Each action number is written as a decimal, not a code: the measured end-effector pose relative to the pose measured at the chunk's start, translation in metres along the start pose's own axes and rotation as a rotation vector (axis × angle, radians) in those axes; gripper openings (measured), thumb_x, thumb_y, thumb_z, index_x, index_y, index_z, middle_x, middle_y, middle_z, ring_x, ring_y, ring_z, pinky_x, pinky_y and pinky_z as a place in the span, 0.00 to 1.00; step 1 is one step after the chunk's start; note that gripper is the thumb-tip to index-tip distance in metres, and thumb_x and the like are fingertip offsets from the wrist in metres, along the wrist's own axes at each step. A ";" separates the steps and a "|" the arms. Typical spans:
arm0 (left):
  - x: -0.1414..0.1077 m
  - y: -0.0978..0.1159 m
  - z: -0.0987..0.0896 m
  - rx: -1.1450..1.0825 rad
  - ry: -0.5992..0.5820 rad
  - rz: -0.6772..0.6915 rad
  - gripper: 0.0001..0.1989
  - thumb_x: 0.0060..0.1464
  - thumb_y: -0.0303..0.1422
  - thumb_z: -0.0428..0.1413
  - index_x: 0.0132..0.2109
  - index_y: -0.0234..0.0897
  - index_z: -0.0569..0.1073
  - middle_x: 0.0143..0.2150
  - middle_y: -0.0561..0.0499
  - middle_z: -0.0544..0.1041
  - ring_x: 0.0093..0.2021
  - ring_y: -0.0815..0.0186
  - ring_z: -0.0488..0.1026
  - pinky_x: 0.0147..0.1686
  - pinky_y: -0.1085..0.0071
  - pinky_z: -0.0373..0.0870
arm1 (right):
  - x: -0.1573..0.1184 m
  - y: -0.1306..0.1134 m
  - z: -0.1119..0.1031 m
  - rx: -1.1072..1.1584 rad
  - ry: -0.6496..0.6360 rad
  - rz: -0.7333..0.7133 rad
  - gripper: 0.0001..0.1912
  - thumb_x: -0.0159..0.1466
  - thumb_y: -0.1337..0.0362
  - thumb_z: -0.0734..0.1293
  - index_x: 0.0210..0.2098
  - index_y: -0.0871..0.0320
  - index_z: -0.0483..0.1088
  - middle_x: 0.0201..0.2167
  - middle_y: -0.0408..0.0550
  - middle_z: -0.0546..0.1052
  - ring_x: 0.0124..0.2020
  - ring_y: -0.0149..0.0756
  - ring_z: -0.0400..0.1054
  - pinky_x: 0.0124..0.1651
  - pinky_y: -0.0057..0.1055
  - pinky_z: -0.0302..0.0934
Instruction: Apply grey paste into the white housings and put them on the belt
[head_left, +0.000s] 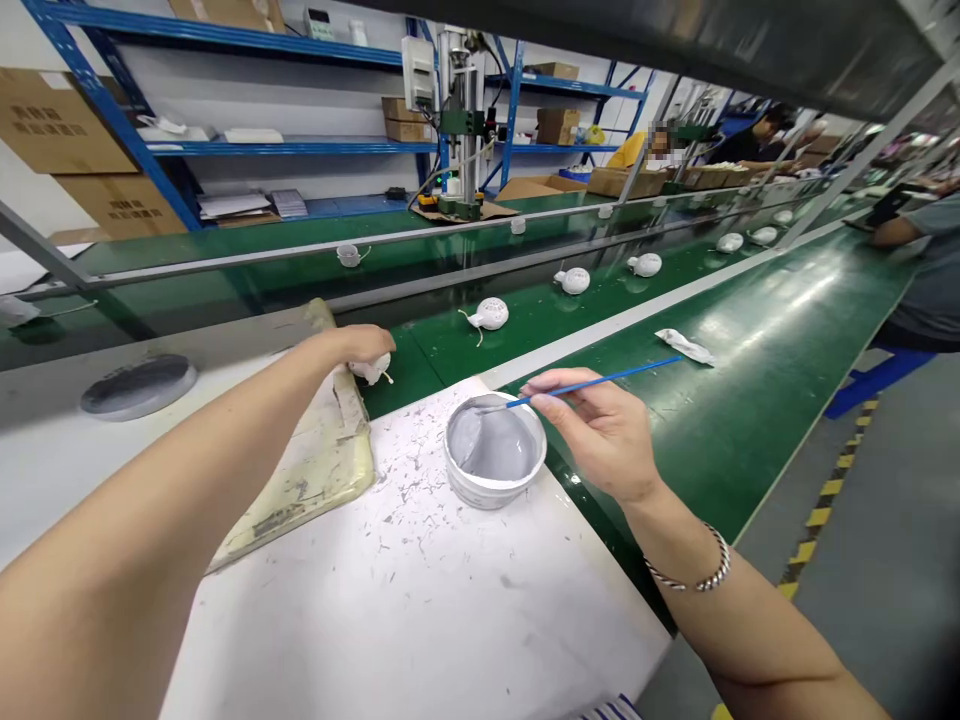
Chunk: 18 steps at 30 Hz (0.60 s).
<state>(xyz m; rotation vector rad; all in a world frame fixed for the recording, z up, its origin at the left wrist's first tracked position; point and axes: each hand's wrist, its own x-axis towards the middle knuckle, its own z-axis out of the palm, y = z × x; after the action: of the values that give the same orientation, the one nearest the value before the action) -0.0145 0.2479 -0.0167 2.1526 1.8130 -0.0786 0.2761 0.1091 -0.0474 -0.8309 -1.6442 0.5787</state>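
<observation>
In my right hand (604, 430), thumb and fingers pinch a thin blue brush (600, 384). Its tip lies inside the white tub (487, 492) of grey paste (510, 445), against the inner left side. My left hand (366, 345) reaches out over the edge of the green conveyor belt, fingers closed on a small white wrapped bundle (373, 370) with a short string. Part of that bundle is hidden behind the hand. Another round white bundle (492, 314) with a tied neck and string rests on the belt to the right of it.
More white bundles (574, 281) stand along the green belt (442, 340). A stained padded board (322, 480) and a grey-coated lid (139, 387) lie left. A crumpled white strip (685, 347) sits on the right-hand green surface. A press machine (459, 130) and co-workers are beyond.
</observation>
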 end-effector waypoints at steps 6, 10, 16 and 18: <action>-0.018 -0.030 -0.010 -0.085 -0.195 0.073 0.24 0.42 0.30 0.58 0.49 0.46 0.80 0.65 0.46 0.68 0.62 0.46 0.65 0.55 0.62 0.65 | 0.005 0.001 0.006 0.004 -0.047 -0.008 0.03 0.63 0.66 0.69 0.36 0.58 0.76 0.35 0.47 0.81 0.37 0.35 0.77 0.43 0.34 0.74; -0.016 -0.025 0.012 -0.182 -0.091 0.073 0.26 0.32 0.29 0.61 0.46 0.42 0.81 0.60 0.39 0.70 0.61 0.39 0.61 0.59 0.53 0.57 | 0.006 -0.001 0.008 0.011 -0.067 0.034 0.03 0.62 0.66 0.70 0.35 0.58 0.76 0.34 0.46 0.81 0.35 0.34 0.77 0.41 0.33 0.73; -0.031 -0.008 0.020 -0.652 0.183 -0.062 0.26 0.33 0.37 0.68 0.43 0.37 0.75 0.49 0.43 0.73 0.53 0.46 0.67 0.53 0.57 0.64 | 0.010 0.002 0.008 0.351 -0.047 0.244 0.08 0.57 0.63 0.74 0.33 0.59 0.74 0.30 0.44 0.79 0.31 0.32 0.77 0.38 0.29 0.75; -0.052 -0.004 0.013 -0.908 0.284 -0.126 0.26 0.43 0.44 0.64 0.48 0.39 0.69 0.49 0.47 0.73 0.51 0.52 0.69 0.48 0.61 0.68 | 0.012 0.004 0.008 0.425 -0.040 0.301 0.09 0.57 0.62 0.75 0.32 0.59 0.74 0.29 0.44 0.80 0.30 0.31 0.78 0.36 0.27 0.75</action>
<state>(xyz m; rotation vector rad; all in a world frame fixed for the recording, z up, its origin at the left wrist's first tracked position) -0.0261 0.1957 -0.0171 1.4357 1.6397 0.8817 0.2684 0.1217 -0.0449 -0.7537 -1.3679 1.1173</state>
